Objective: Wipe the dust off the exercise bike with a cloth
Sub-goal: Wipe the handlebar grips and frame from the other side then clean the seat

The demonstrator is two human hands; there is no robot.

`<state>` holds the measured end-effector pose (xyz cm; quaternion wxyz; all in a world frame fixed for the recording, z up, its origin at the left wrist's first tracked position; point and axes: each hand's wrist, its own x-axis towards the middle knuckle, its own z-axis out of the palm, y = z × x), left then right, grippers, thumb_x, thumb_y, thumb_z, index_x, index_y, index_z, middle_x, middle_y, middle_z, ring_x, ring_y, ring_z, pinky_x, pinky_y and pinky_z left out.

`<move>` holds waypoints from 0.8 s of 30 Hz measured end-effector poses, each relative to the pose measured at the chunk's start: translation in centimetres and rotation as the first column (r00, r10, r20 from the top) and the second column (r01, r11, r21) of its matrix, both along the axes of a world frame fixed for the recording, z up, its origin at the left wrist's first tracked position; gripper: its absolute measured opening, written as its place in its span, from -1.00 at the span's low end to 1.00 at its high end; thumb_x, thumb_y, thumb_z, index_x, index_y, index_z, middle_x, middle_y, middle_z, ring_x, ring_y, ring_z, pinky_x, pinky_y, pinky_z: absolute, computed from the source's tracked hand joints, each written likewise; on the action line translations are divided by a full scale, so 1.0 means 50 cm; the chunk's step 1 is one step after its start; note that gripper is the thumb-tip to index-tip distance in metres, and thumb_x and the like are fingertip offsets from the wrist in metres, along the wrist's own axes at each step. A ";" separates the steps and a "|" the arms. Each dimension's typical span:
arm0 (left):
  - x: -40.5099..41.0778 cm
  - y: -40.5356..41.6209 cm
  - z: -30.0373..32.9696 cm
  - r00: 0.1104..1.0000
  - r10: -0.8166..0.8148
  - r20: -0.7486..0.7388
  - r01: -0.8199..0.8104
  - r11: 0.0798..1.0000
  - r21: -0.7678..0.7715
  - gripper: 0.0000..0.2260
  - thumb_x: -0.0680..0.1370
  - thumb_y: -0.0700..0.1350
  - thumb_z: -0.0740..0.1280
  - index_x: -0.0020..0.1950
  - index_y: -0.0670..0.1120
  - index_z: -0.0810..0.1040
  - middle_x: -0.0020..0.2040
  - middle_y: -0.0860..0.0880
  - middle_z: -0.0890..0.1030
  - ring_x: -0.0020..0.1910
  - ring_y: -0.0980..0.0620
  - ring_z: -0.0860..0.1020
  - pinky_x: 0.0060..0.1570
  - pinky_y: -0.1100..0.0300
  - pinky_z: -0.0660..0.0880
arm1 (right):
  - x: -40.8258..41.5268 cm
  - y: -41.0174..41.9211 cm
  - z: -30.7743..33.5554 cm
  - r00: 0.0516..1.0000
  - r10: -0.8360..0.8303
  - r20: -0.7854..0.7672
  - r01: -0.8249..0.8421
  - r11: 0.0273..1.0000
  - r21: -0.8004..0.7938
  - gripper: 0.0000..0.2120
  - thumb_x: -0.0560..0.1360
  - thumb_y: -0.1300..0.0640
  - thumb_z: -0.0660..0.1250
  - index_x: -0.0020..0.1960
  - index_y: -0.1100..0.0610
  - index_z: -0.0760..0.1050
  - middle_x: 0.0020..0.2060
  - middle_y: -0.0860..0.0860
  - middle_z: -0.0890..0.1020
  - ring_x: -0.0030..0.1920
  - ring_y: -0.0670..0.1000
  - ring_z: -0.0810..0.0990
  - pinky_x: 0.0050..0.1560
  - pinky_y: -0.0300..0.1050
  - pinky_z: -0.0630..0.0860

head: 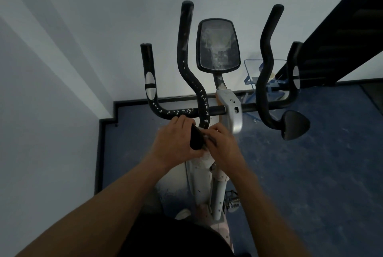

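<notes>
The exercise bike stands below me, with a dusty console, black handlebars flecked with white, and a silver stem. My left hand grips the black left arm pad under the crossbar. My right hand presses against that pad from the right, its fingers curled over a pale cloth of which only a scrap shows. The matching right arm pad is untouched.
A white wall runs close along the left and behind the bike. A black slanted board leans at the upper right, with a blue wire rack beneath it. Blue floor spreads to the right. A pedal sticks out low on the frame.
</notes>
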<state>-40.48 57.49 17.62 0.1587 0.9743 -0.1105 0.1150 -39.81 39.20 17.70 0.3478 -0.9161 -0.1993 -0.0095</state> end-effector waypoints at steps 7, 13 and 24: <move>-0.001 0.000 0.003 0.999 -0.012 -0.038 0.012 1.000 0.005 -0.30 0.32 0.50 0.38 0.14 -0.05 0.52 0.00 0.01 0.56 -0.10 0.08 0.50 -0.21 0.27 0.41 | 0.021 0.027 0.016 0.997 -0.055 0.055 0.054 0.998 0.009 -0.77 0.61 0.23 0.36 0.25 0.20 0.61 0.00 0.04 0.53 -0.13 -0.20 0.47 -0.03 -0.52 0.42; -0.001 0.001 0.005 0.998 0.001 -0.059 0.000 1.000 0.013 -0.32 0.31 0.47 0.36 0.16 -0.03 0.51 0.03 0.02 0.55 -0.07 0.08 0.49 -0.21 0.27 0.35 | -0.011 -0.012 -0.003 1.000 -0.030 0.004 0.030 0.999 -0.016 -0.78 0.59 0.29 0.37 0.22 0.21 0.62 -0.03 0.03 0.54 -0.14 -0.17 0.51 -0.06 -0.43 0.46; -0.001 0.000 0.005 0.999 0.001 -0.040 -0.002 1.000 -0.024 -0.31 0.33 0.49 0.29 0.14 -0.05 0.52 0.01 0.01 0.57 -0.09 0.07 0.50 -0.23 0.24 0.44 | -0.010 -0.003 -0.008 0.999 -0.034 0.035 0.034 0.999 0.001 -0.78 0.60 0.31 0.33 0.23 0.22 0.61 0.02 0.03 0.55 -0.08 -0.18 0.52 -0.01 -0.31 0.56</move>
